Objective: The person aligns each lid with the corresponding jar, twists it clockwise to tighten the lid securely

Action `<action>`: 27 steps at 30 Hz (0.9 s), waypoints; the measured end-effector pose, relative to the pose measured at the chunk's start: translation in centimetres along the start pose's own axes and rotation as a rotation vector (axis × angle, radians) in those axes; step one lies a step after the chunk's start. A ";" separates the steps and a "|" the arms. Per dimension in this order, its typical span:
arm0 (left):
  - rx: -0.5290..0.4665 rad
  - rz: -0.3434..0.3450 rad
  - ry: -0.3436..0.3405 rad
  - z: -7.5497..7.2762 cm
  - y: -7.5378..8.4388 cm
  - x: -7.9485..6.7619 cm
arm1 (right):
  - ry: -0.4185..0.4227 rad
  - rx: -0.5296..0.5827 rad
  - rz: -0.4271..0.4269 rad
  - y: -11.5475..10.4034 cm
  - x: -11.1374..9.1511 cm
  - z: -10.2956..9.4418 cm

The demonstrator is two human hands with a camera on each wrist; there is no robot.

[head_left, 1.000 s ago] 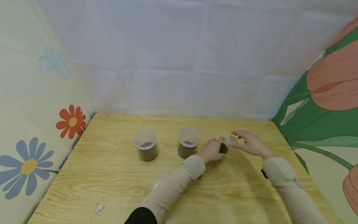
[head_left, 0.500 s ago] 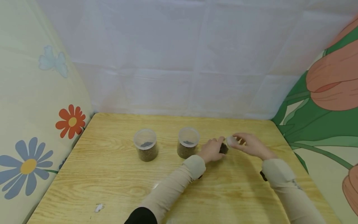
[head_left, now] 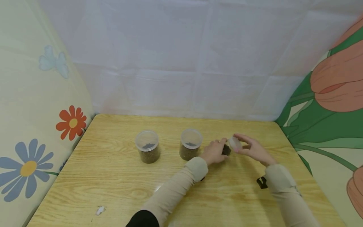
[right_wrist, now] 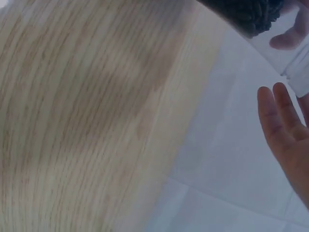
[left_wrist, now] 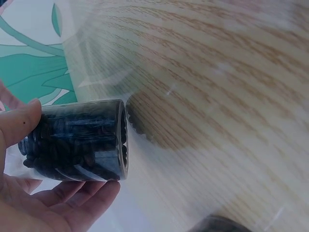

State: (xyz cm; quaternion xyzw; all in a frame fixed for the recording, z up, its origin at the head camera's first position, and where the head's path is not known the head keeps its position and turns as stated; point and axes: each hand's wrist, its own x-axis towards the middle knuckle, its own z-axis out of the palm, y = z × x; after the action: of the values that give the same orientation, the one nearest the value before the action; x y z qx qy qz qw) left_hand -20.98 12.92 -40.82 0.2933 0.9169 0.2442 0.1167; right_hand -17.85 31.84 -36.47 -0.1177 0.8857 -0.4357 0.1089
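My left hand (head_left: pixel 214 153) grips a clear jar (left_wrist: pixel 77 140) filled partway with small dark, bean-like pieces. In the left wrist view the thumb lies along one side of the jar and the fingers along the other, with its base close over the table. Much of the jar is hidden behind this hand in the head view. At its top, my right hand (head_left: pixel 253 149) holds the pale, translucent screw lid (head_left: pixel 234 143) between thumb and fingers. The ribbed lid edge shows at the right border of the right wrist view, beside two extended fingers (right_wrist: pixel 270 116).
Two clear lidded jars with brown contents, a left one (head_left: pixel 149 154) and a middle one (head_left: pixel 189 151), stand upright left of my hands. The wooden table (head_left: pixel 119 189) has a worn white spot (head_left: pixel 100 210) near the front. A white cloth (head_left: pixel 158 78) hangs behind.
My right hand's fingers closed in on the lid, then spread around it again as the wrist turned. The left hand and the jar stay nearly still.
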 end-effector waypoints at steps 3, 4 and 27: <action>-0.002 0.005 -0.002 0.0 0.0 0.0 | 0.028 0.012 -0.009 0.2 0.0 0.3; -0.004 0.006 -0.004 0.0 0.0 0.0 | 0.039 0.005 -0.008 0.2 0.1 0.3; 0.015 -0.011 0.011 0.1 0.0 -0.1 | 0.079 -0.252 -0.142 -1.5 -0.1 0.5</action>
State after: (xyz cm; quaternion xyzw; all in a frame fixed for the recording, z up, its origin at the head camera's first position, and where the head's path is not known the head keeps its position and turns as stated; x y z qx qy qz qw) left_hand -20.86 12.89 -40.95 0.2879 0.9209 0.2382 0.1107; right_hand -17.39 30.62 -35.58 -0.1756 0.9265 -0.3317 0.0274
